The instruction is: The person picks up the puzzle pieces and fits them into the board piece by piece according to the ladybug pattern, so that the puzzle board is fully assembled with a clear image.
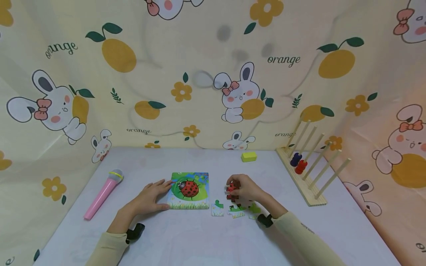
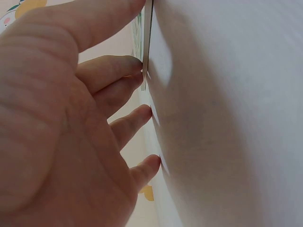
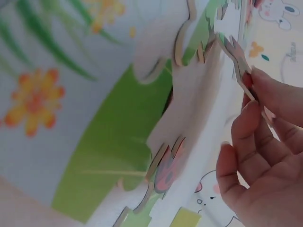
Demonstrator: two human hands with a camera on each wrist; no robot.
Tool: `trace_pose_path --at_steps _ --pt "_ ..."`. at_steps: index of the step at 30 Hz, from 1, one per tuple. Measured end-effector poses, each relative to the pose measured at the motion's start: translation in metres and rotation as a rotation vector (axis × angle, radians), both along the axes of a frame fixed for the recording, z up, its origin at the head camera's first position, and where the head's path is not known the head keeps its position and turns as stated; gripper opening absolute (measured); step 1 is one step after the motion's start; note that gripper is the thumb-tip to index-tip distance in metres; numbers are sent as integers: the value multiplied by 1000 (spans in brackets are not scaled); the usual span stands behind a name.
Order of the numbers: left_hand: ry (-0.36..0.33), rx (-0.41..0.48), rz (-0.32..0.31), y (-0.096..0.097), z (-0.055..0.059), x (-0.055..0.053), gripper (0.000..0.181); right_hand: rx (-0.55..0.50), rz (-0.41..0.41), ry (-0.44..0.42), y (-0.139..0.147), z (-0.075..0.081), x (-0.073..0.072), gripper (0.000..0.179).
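A square ladybug puzzle board (image 1: 198, 203) lies flat on the table. My left hand (image 1: 148, 197) rests at its left side, fingers extended and thumb near the lower left corner. In the left wrist view, fingertips (image 2: 137, 64) touch the edge of the board, while other fingers meet the tabletop. To the right of the board, my right hand (image 1: 249, 187) pinches a puzzle piece (image 3: 242, 71) between thumb and fingers, above the table. Loose pieces lie below that hand: a white and green one (image 1: 217, 210), a grassy one (image 1: 237, 213) and a green one (image 1: 254, 207).
A pink toy microphone (image 1: 103, 194) lies at the left. At the right stands a wooden peg rack (image 1: 311, 190) with dark blue and red beads on its pegs. A yellow block (image 1: 249, 157) sits at the back, before a patterned cloth (image 1: 206, 44).
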State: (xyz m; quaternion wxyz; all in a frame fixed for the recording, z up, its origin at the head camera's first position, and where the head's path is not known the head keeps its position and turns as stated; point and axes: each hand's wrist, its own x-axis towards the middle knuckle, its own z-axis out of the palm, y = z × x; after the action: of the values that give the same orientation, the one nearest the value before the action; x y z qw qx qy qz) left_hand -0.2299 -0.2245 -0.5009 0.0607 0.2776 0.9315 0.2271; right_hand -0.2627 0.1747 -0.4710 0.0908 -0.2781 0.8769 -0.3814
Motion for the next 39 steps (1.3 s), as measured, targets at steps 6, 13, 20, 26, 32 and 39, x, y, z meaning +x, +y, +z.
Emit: trace_pose_path --at_steps 6,13,20,26,32,39 --pt "4 -2 -5 0 -1 0 78 -65 -52 24 -13 1 -6 20" --pt "-1 3 -8 0 -1 0 78 -151 -82 1 -40 1 -14 27" --pt "11 1 -13 -1 -1 0 79 -185 -36 -40 -79 2 -22 27" --pt "10 4 -19 -1 -2 0 80 -88 -2 -31 -114 -1 -23 27" --pt "-1 6 -11 -1 -1 -1 80 -38 10 -1 -134 -4 -22 28" --pt "-12 6 1 -1 -2 0 80 25 -7 43 -140 -10 -20 30"
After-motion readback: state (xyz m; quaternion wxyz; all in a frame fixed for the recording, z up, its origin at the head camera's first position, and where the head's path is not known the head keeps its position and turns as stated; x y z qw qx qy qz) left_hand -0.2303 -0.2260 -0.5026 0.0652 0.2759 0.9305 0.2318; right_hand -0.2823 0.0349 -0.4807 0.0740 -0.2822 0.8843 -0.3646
